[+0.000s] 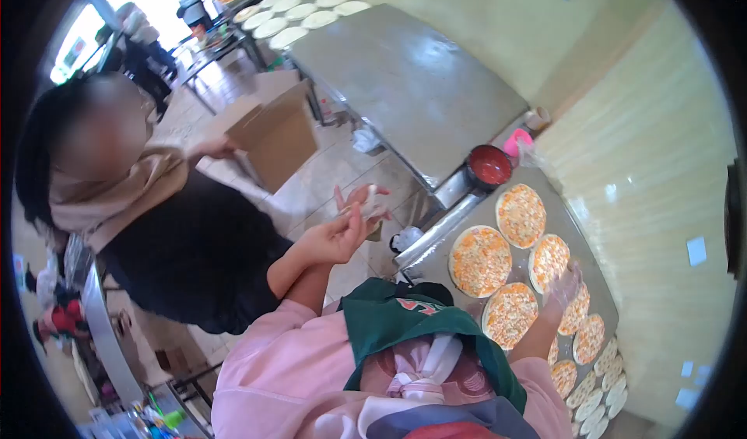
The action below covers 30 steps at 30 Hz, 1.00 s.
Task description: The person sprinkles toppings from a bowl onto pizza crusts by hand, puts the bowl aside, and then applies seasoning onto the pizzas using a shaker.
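My left hand (376, 203) is raised over the floor gap left of the pizza table, its fingers apart and something whitish, perhaps a thin glove, across it. A co-worker's bare hand (346, 235) is close in front of it, that forearm crossing over mine; whether they touch I cannot tell. In a clear plastic glove, my right hand (563, 287) reaches over the metal table with fingers spread. Beneath and beside it are a pizza (550, 263) and another pizza (574, 314), both covered with orange and white shreds. Nearer me lies one more pizza (510, 315).
A co-worker in black holds an open cardboard box (276, 135) at the left. A red bowl (490, 166) and a pink cup (517, 142) stand at the table's far end. Beyond is a second metal table (412, 81), with several plain dough rounds (299, 12) further back.
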{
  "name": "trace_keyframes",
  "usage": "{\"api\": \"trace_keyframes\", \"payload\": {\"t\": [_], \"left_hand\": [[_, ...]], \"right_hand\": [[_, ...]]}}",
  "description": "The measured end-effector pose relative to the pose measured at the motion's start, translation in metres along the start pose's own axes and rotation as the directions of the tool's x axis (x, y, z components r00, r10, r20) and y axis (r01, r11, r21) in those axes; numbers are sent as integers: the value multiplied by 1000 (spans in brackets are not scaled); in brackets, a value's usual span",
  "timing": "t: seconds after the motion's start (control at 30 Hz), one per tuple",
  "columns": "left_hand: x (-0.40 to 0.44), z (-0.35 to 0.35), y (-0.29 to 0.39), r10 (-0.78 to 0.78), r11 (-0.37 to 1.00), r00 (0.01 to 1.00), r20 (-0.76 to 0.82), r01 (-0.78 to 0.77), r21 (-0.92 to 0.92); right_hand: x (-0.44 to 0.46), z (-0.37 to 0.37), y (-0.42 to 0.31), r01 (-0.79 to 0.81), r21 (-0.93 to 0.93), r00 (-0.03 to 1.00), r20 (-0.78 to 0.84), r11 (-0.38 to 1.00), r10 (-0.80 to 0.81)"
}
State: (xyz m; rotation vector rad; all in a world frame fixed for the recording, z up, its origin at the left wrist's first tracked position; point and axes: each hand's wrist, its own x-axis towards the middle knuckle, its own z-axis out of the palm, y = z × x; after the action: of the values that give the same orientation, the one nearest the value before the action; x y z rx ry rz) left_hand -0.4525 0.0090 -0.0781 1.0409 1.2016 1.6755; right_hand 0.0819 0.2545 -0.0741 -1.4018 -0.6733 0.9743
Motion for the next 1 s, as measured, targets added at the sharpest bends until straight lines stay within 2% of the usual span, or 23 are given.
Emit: {"api": "trace_keyframes", "payload": {"t": [0.03,0.1,0.17,0.23,0.27,0.33,0.37,0.4,0.43,0.47,0.5,0.53,0.57,0.6,0.63,0.67,0.7,0.77,0.8,0.83,0.9,0.93,1.0], "left_hand": [[3,4,2,-64,992,998,30,67,-109],[8,13,7,-213,918,968,134,245,-310],[2,50,44,-5,990,1000,-10,7,139],[1,51,46,-17,954,1000,2,16,299],[0,49,42,-104,924,995,8,94,370],[-3,45,36,-278,786,961,2,226,575],[-7,39,29,-299,786,954,35,225,576],[-14,31,15,-235,631,970,59,106,768],[-25,22,2,-169,428,981,97,-16,904],[-33,14,-9,-183,426,977,107,-19,905],[-43,6,-22,-205,304,978,46,19,953],[-54,-3,-33,-222,174,975,-20,59,983],[-62,-12,-43,-236,168,971,-19,61,984],[-69,-22,-52,-303,288,948,-97,188,939],[-77,-33,-63,-375,390,913,-164,315,865],[-93,-47,-78,-310,207,942,-127,198,958],[-107,-64,-89,-318,204,939,-130,202,958],[-129,-85,-102,-481,46,874,-76,112,993],[-137,-81,-107,-494,-17,837,-235,261,965],[-149,-85,-114,-499,-22,832,-241,266,964],[-175,-96,-134,-505,-21,749,-428,486,874],[-170,-81,-106,-506,-25,745,-434,491,871],[-173,-82,-106,-554,-50,705,-442,502,863]], "right_hand": [[-13,10,-13,-113,167,991,-47,979,123],[-17,7,-15,-105,82,994,-14,991,107],[-14,3,-12,-29,43,1000,2,999,29],[-30,13,-24,-41,187,996,-67,982,54],[-19,4,-20,-36,174,989,-135,984,60],[1,-15,-2,299,-106,954,74,948,-292],[-1,-8,-15,212,-137,975,-29,968,-218],[-4,0,-31,121,-155,982,-125,981,-141],[1,-5,-31,108,-162,981,-144,981,-132],[8,-7,-29,158,-284,962,-173,946,-212],[13,-8,-28,202,-402,938,-184,893,-295],[14,-10,-25,188,-409,940,-189,893,-285],[14,-11,-20,266,-616,900,-117,741,-421],[13,-12,-17,325,-779,849,-10,537,-529],[8,-11,-15,315,-783,855,-12,537,-519],[2,-8,-17,430,-833,788,159,347,-595],[0,-6,-19,532,-836,697,338,138,-632],[10,-6,-18,575,-802,682,361,162,-637],[18,-2,-13,593,-790,677,385,155,-627],[24,1,-7,610,-778,673,408,150,-617],[28,13,-10,610,-782,688,441,130,-577],[31,18,-10,610,-785,699,470,108,-539],[44,25,-3,625,-779,677,500,61,-540]]}}
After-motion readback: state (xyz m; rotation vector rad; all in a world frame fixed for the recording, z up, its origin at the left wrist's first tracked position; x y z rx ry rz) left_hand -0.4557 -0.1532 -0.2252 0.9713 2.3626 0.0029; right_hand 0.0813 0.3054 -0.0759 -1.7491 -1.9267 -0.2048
